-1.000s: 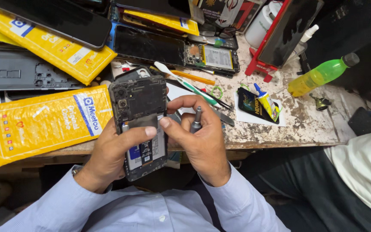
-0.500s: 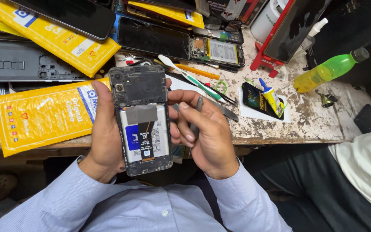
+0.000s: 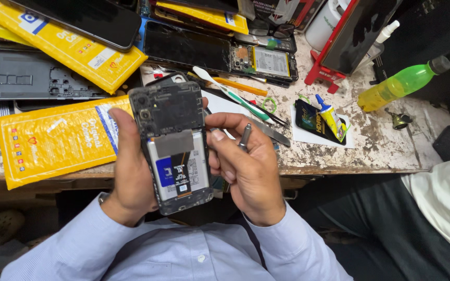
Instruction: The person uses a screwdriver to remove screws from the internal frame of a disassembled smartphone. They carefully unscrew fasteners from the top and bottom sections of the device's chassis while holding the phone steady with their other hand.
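My left hand (image 3: 131, 171) grips an opened phone (image 3: 175, 148) from its left side, back cover off, with the dark upper plate, a grey tape strip and the white and blue battery showing. It is held upright in front of the workbench edge. My right hand (image 3: 248, 171) sits against the phone's right side, its index finger touching the edge near the battery top. A thin metal tool (image 3: 245, 136) rests in that hand, held by the curled fingers, tip pointing up.
The worn workbench (image 3: 371, 151) carries yellow padded envelopes (image 3: 53, 140), a grey phone frame (image 3: 32, 80), another opened phone (image 3: 264, 60), a toothbrush (image 3: 230, 93), a glue tube (image 3: 329, 115), a green bottle (image 3: 402, 83) and a red stand (image 3: 334, 47). Another person's legs (image 3: 417, 224) are at the right.
The phone has been raised and turned more upright so its battery faces me. My right hand has slid from over the phone to its right side, still holding the tool.
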